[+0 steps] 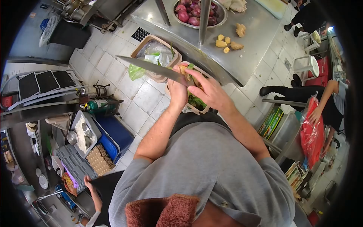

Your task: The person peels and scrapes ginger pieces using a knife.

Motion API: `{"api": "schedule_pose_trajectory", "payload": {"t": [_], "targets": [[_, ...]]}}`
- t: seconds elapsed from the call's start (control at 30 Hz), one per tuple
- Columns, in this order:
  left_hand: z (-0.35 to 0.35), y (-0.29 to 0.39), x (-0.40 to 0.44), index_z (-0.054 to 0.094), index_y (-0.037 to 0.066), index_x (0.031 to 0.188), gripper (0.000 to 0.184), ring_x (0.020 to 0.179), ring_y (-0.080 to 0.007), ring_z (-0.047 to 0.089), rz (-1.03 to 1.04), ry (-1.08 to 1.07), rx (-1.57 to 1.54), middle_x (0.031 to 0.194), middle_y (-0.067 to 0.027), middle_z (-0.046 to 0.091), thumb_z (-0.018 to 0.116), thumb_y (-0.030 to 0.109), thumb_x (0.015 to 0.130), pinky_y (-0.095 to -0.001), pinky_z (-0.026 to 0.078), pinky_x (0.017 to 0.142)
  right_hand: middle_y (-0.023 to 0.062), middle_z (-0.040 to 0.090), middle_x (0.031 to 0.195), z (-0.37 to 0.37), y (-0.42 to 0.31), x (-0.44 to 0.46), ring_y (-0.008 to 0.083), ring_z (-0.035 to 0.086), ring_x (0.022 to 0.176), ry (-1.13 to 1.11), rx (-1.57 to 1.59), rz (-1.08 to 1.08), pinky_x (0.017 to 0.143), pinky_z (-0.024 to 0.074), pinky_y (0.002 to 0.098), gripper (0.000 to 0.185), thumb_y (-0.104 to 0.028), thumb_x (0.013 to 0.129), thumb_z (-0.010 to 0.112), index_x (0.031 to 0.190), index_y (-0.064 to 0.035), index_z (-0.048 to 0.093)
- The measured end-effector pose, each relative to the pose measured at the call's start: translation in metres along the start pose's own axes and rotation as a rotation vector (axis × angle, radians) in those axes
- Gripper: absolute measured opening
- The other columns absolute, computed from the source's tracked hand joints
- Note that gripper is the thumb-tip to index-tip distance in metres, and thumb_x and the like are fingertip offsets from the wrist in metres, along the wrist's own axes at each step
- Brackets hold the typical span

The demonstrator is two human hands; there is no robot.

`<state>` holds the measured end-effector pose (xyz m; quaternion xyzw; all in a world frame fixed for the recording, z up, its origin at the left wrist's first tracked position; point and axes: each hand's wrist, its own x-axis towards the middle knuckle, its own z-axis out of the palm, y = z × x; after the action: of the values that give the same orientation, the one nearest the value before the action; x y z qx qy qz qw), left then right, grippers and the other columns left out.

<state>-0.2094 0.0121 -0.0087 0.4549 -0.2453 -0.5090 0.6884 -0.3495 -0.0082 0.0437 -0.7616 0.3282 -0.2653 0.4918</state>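
Observation:
A large knife (155, 69) points to the upper left, its wide end between the thumb and fingers of my right hand (213, 92); its handle is hidden. My left hand (178, 90) is closed on a yellowish-brown piece of ginger (184, 70), close to the wide end of the blade. Beneath both hands stands a bin (206, 109) with green leaves and scraps. Peeled ginger pieces (221, 43) and an unpeeled-looking one (241, 30) lie on the steel table (249, 58).
Red onions (194, 13) fill a metal bowl on the table. A second bin (177, 56) holds plastic bags. Metal table legs (204, 22) rise ahead. A folded step ladder (49, 85) is at left. One co-worker's hand (314, 114) touches red packaging at right; another person's arm (94, 195) shows lower left.

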Motion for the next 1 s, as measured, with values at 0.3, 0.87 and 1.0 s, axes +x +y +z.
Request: {"api": "schedule_pose_trajectory", "payload": {"t": [0.3,0.87,1.0], "targets": [[0.012,-0.004,-0.005,0.055,0.001,0.112,0.033,0.089,-0.0111,0.054,0.001,0.037,-0.036,0.099,-0.0037,0.057,0.042,0.03,0.103,-0.0269,0.045,0.079,0.0181,0.059,0.071,0.012,0.012,0.01,0.0348,0.058,0.062,0.147,-0.075,-0.066,0.059,0.044,0.042,0.046,-0.033,0.095,0.057,0.13,-0.0055,0.047],[-0.024,0.007,0.026,0.05,0.005,0.117,0.038,0.074,-0.0134,0.051,-0.398,-0.201,-0.722,0.088,-0.0055,0.053,0.04,0.04,0.104,-0.0253,0.043,0.061,0.0135,0.061,0.08,0.001,0.022,-0.003,0.0202,0.058,0.069,0.104,0.089,0.155,0.066,0.0458,0.0333,0.051,-0.035,0.096,0.057,0.134,-0.0018,0.047],[-0.024,-0.005,0.033,0.053,0.007,0.11,0.035,0.079,-0.0186,0.058,-0.391,-0.061,-0.624,0.085,-0.0054,0.057,0.047,0.041,0.102,-0.0328,0.051,0.075,0.0179,0.064,0.086,0.009,0.008,-0.003,0.0293,0.062,0.071,0.091,0.023,-0.008,0.066,0.0473,0.0368,0.052,-0.035,0.093,0.063,0.13,-0.0016,0.049]]}}
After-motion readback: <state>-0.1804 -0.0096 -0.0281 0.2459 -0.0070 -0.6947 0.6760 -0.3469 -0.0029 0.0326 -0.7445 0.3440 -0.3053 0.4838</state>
